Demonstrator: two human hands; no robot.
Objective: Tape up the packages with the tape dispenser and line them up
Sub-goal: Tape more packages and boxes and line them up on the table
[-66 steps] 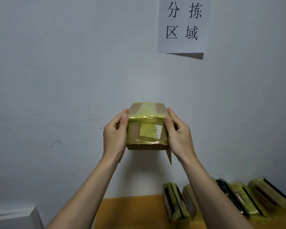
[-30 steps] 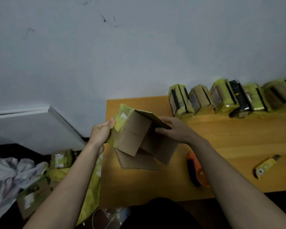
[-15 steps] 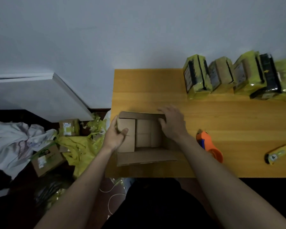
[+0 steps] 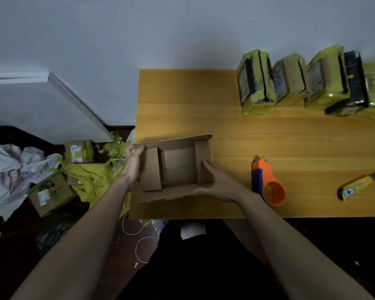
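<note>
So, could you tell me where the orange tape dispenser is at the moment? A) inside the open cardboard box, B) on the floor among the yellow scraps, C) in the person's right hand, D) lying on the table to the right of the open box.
D: the tape dispenser lies untouched on the table, right of the open box, which both the left hand and right hand hold.
</note>
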